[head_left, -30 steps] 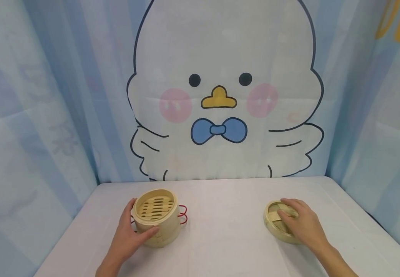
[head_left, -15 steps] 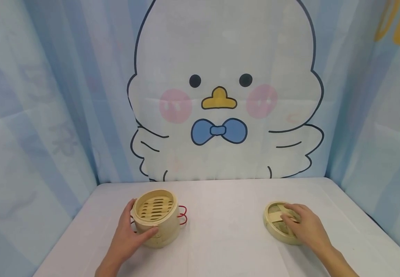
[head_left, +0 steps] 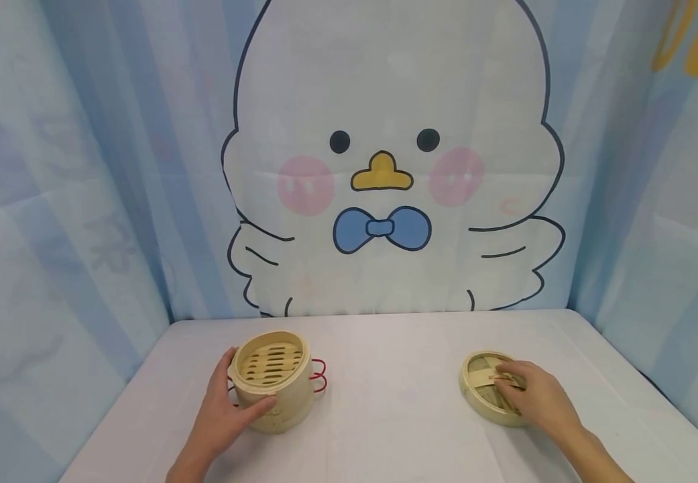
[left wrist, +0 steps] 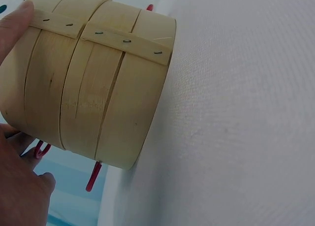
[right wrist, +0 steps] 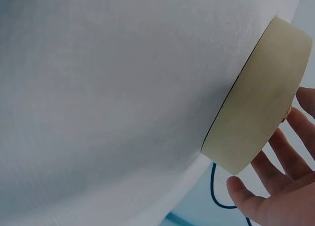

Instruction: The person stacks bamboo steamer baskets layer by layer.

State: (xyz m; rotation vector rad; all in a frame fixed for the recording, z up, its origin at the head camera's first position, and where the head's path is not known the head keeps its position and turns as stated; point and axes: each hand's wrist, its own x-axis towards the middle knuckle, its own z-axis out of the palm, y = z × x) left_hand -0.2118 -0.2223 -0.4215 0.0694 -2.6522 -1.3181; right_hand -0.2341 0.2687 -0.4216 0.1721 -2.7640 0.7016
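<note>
A bamboo steamer (head_left: 285, 399) of two stacked tiers stands upright on the left of the table, its slatted rack (head_left: 272, 362) facing up and red loops (head_left: 320, 376) on its sides. My left hand (head_left: 222, 412) holds it from the left, thumb across the front and fingers round the far side. On the right lies the round bamboo lid (head_left: 480, 396), flat on the table. Over its top, my right hand (head_left: 538, 397) pinches the small handle at the middle; in the right wrist view the handle (right wrist: 286, 114) shows between thumb and finger. The palm stays off the lid.
White cloth covers the table (head_left: 385, 402). Behind it hangs a curtain (head_left: 379, 282) printed with a white cartoon bird, and pale blue striped curtains (head_left: 656, 268) close in both sides. A stretch of cloth separates steamer and lid.
My right hand has shifted slightly right and nearer over the lid, its fingers drawing together at the handle. The left hand and the steamer stay where they were.
</note>
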